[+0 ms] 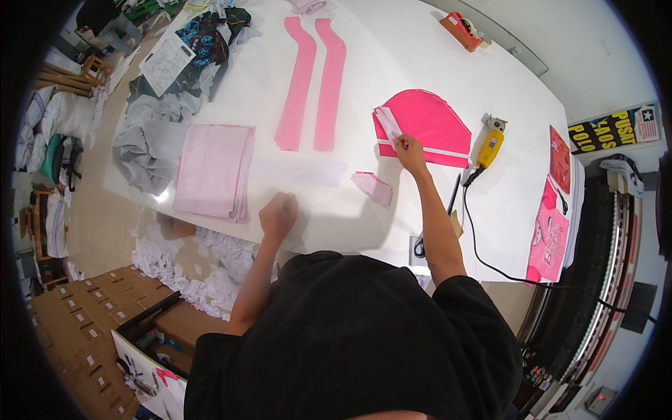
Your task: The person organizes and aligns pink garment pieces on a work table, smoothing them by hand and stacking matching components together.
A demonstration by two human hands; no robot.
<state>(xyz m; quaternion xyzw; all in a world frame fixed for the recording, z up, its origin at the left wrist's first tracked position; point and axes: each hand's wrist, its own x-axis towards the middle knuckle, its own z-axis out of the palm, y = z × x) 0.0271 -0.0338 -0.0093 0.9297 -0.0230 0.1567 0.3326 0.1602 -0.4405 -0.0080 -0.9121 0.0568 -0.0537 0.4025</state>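
Observation:
My right hand [409, 152] is closed on the lower end of a pale pink fabric strip [387, 122], which lies slantwise over a stack of hot pink, dome-shaped fabric pieces [434, 119]. Another pale strip [448, 152] crosses the lower part of that stack. A small pale pink fabric piece [372, 187] lies nearer to me, left of my right forearm. My left hand [278, 215] rests as a fist near the table's front edge, with nothing showing in it. Left of it sits a squared stack of pale pink fabric [215, 171].
A yellow electric cutter [491, 145] stands right of the hot pink pieces, its black cord [483, 255] trailing off the table. Two long pink strips [329, 84] lie further back. Grey fabric [150, 140] is heaped at left, a tape dispenser [462, 31] stands at the far right.

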